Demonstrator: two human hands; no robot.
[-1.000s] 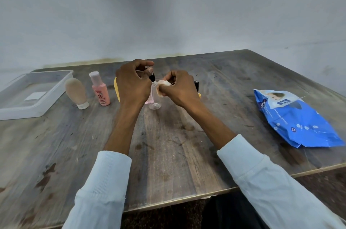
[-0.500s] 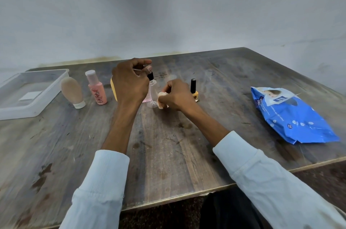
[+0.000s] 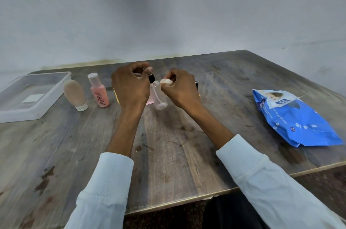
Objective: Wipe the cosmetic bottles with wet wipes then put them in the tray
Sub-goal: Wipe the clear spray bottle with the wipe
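My left hand (image 3: pixel 131 86) grips the black pump top of a clear spray bottle (image 3: pixel 160 97) held tilted above the table. My right hand (image 3: pixel 179 88) pinches a bunched wet wipe (image 3: pixel 166 82) against the bottle's neck. A beige tube (image 3: pixel 74 93) and a pink bottle (image 3: pixel 99 92) stand to the left. A pink bottle and a yellow item are mostly hidden behind my left hand. A nail polish bottle (image 3: pixel 196 84) peeks out behind my right hand. The clear plastic tray (image 3: pixel 54 92) lies at the far left.
A blue wet wipes pack (image 3: pixel 295 118) lies at the right of the wooden table (image 3: pixel 168 144). A white label sits in the tray's bottom. A grey wall runs behind the table. The table's front edge is near my sleeves.
My right hand has moved the wipe from the lower part of the clear bottle up to its neck. The nail polish bottle is hidden again behind my right hand.
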